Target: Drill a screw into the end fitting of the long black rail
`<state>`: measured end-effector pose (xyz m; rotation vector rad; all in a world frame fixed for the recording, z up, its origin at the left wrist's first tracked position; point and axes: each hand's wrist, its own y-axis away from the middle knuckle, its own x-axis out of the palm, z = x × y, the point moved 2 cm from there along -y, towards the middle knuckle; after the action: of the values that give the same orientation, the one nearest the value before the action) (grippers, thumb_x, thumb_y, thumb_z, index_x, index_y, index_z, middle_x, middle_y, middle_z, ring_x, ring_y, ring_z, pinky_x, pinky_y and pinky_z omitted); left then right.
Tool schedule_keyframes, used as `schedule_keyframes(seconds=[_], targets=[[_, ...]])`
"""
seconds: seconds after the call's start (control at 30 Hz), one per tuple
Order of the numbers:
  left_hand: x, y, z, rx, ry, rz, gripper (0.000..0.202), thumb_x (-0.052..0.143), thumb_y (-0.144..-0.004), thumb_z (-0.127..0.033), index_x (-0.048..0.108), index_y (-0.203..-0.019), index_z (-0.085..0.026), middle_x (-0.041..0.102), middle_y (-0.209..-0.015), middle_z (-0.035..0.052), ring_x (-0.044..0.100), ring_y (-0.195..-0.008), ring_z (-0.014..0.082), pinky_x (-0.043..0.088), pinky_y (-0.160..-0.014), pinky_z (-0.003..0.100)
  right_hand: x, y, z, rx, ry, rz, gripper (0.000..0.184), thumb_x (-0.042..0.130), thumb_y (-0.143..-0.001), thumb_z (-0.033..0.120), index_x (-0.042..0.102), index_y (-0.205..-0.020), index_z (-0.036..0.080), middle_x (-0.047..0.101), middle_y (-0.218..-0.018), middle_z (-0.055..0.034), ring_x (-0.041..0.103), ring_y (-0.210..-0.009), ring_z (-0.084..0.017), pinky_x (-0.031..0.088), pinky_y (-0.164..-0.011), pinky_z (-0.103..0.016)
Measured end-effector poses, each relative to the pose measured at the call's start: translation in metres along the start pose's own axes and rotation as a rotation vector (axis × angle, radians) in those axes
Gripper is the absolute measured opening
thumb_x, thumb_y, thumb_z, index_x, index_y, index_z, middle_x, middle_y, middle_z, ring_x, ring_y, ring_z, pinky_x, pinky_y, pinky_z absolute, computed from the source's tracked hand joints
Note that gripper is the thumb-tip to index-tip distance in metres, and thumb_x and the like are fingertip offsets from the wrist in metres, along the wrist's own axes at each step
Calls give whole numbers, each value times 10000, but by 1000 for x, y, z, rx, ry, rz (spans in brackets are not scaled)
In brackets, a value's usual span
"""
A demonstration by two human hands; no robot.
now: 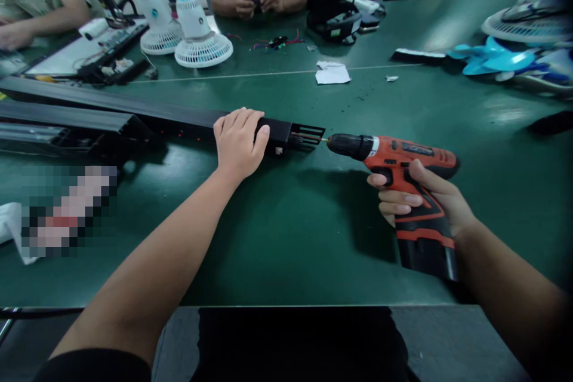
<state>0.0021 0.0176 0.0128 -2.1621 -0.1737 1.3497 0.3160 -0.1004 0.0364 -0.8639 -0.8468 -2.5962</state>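
Head | left hand palm-down, clasped over black bar | right hand wrapped round orange drill, thumb uppermost

Glare on tabletop, soft shadow beside drill

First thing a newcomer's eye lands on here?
Likely the orange drill in the right hand, its bit pointing at the slotted end of a long black bar under the left hand. Then the bright blue fan blades, back right on the green table.
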Motion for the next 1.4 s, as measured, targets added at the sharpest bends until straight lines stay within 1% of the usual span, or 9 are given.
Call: schedule_keyframes(seconds=[0.07, 0.2, 0.4, 0.5, 0.67, 0.83, 1.0, 1.2, 1.4], targets=[[1, 0, 0, 5, 7, -7, 478, 396, -1193, -477, 781, -1431, -322, 821, -1556, 76, 641, -1588, 380, 373, -1361, 572, 0, 0, 0, -3, -2, -4, 385, 321, -775, 585, 475, -861, 243, 214, -461, 123, 162, -430, 17, 345, -382, -125], [1, 1, 0, 10, 2, -21, 479, 395, -1191, -465, 782, -1431, -316, 828, -1541, 80, 652, -1579, 383, 383, -1353, 569, 2, 2, 0, -2, -7, -13, 387, 332, -768, 593, 475, -856, 245, 246, -461, 121, 158, -428, 16, 348, -379, -131], [2, 1, 1, 5, -4, -11, 475, 392, -1197, -453, 773, -1435, -301, 825, -1539, 96, 646, -1585, 382, 376, -1348, 564, 6, 2, 0, -43, -30, -59, 336, 372, -769, 554, 484, -859, 251, 402, -547, 97, 155, -429, 17, 352, -368, -137], [1, 0, 1, 7, -1, -5, 476, 396, -1200, -452, 777, -1438, -295, 822, -1545, 97, 645, -1586, 385, 378, -1350, 563, 7, 2, 0, -49, -36, -70, 330, 377, -768, 549, 486, -862, 252, 432, -575, 91, 158, -429, 17, 351, -365, -138], [1, 1, 0, 18, -19, -24, 494, 381, -1198, -444, 789, -1425, -284, 834, -1523, 97, 668, -1565, 377, 399, -1341, 561, 4, 1, -1, -25, -12, -49, 350, 366, -765, 570, 482, -847, 250, 371, -519, 103, 166, -430, 15, 350, -373, -140], [2, 1, 1, 24, -36, -25, 502, 364, -1212, -471, 779, -1436, -300, 832, -1527, 92, 662, -1569, 368, 411, -1336, 568, 0, 0, -1, -20, 20, -24, 377, 320, -776, 589, 466, -853, 250, 295, -473, 118, 156, -426, 12, 347, -379, -140], [1, 1, 1, 14, -22, -17, 512, 366, -1205, -484, 777, -1443, -291, 827, -1532, 99, 651, -1584, 375, 387, -1352, 562, -2, 0, -1, 5, 67, 5, 402, 327, -754, 628, 445, -868, 262, 196, -447, 125, 185, -431, 12, 333, -392, -125], [0, 1, 0, 9, -5, -10, 504, 368, -1211, -483, 779, -1442, -305, 822, -1546, 88, 645, -1585, 376, 383, -1356, 566, -1, 1, 0, 3, 39, 13, 389, 351, -754, 611, 446, -870, 251, 191, -458, 127, 177, -434, 24, 329, -395, -105], [0, 1, -1, -1, 10, -4, 490, 383, -1198, -475, 780, -1439, -316, 823, -1549, 74, 635, -1593, 377, 373, -1365, 571, 1, 0, 0, 4, 11, 7, 382, 342, -762, 595, 456, -877, 250, 216, -452, 131, 145, -425, 18, 346, -383, -120]])
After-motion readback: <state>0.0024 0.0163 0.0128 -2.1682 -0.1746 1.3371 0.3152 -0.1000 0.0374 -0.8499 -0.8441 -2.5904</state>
